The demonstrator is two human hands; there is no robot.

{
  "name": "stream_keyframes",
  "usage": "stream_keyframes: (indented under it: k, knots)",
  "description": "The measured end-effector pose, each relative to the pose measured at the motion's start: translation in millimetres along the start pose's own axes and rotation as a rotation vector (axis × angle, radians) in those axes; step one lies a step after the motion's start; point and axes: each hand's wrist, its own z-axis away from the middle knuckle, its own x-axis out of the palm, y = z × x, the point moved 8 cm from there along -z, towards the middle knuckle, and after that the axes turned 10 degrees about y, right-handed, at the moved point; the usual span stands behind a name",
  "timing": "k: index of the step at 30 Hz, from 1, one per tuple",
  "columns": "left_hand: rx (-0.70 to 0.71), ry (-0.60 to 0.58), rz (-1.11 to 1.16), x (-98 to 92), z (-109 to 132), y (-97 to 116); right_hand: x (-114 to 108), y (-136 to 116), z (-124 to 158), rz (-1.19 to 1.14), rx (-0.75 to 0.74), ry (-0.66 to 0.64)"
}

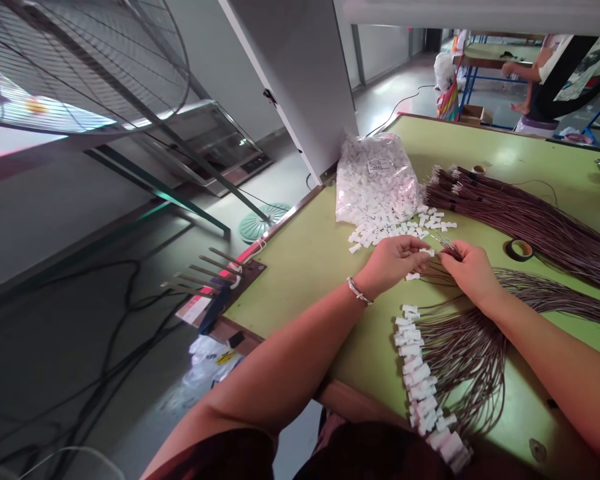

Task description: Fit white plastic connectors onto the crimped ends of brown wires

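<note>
Between thumb and fingers, my left hand [393, 262] pinches a small white plastic connector housing [427, 253]. Just to its right, my right hand [467, 270] is closed on a small bunch of brown wires [450, 248] whose bare metal terminals point up and left. The two hands are close together above the green table [300, 280]. Below them lies a row of white connectors [420, 380] fitted on brown wires [475, 360], fanned out toward the table's front edge. Loose white connectors [380, 232] are heaped just beyond my left hand.
A clear plastic bag of white connectors [377, 177] stands at the back. Bundled brown wires [525, 213] and a tape roll [519, 250] lie at right. A pronged metal rack [205, 273] is fixed at the left edge; a caged fan [85, 67] stands beyond. Another person [550, 73] sits in the background.
</note>
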Motion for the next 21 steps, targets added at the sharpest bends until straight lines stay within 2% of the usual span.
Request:
stream_keyframes:
  k: [6, 14, 18, 21]
  knots:
    - [0.067, 0.071, -0.099, -2.0, 1, 2, 2, -4, 2, 0.021, -0.028, -0.033]
    - [-0.069, 0.018, 0.078, 12.0, 1, -14, 2, -1, 6, 0.073, -0.078, 0.033]
    - [-0.059, 0.05, 0.057, 13.9, 1, -18, 3, 1, 8, 0.107, -0.113, 0.044]
    - [-0.019, 0.033, 0.005, 12.8, 1, -13, 2, -2, 7, 0.136, -0.129, 0.047]
